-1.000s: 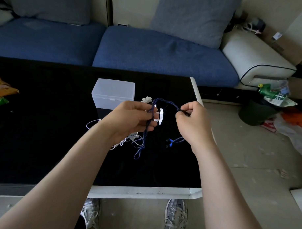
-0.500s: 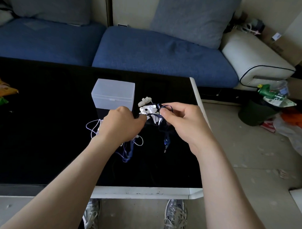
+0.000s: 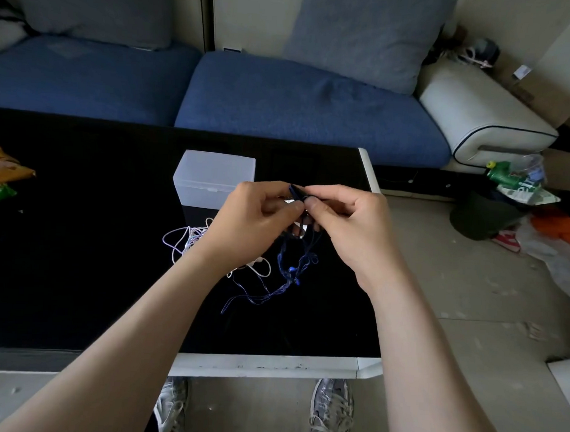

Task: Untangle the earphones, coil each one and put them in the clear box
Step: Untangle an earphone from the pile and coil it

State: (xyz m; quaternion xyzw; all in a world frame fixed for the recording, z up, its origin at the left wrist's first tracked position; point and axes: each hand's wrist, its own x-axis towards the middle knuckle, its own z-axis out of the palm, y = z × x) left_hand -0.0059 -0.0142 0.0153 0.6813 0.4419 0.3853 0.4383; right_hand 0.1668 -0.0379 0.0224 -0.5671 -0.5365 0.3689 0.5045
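Both hands meet above the black table (image 3: 81, 273), just right of the clear lidded box (image 3: 214, 181). My left hand (image 3: 254, 221) and my right hand (image 3: 348, 224) pinch the same dark blue earphone cable (image 3: 294, 268) at its top. Its loops hang down between the hands and trail onto the table. A white earphone cable (image 3: 182, 241) lies in a loose tangle on the table by my left wrist, partly hidden under it. The box lid is closed.
Orange and green packets (image 3: 4, 177) lie at the table's left edge. A blue sofa (image 3: 281, 96) runs behind the table. A dark bin (image 3: 484, 216) with rubbish stands on the floor to the right. My shoes (image 3: 332, 408) show under the near edge.
Both hands have come closer together, now fingertip to fingertip on the blue cable. The white earbuds seen between the hands earlier are hidden. The hanging blue loops have shifted right.
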